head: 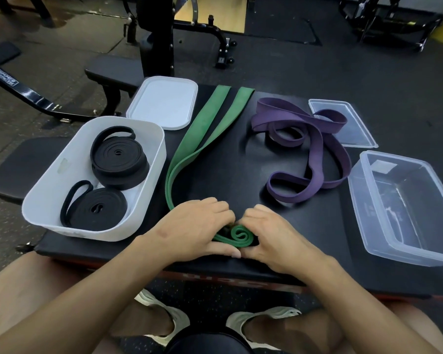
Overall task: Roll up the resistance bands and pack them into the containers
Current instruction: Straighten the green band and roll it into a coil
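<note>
A green resistance band [205, 129] lies lengthwise across the black platform, its near end wound into a small coil [239, 235]. My left hand [197, 226] and my right hand [269, 233] both clasp that coil from either side, thumbs meeting at the front. A purple band [315, 149] lies loose and tangled to the right. The white container [149, 175] at the left holds two rolled black bands [119, 157]. A clear empty container [368, 226] stands at the right.
A white lid [164, 103] lies behind the white container and a clear lid [363, 134] lies behind the clear one. The black platform [228, 169] stands on a gym floor, with benches and a rack beyond. My knees and shoes are below its front edge.
</note>
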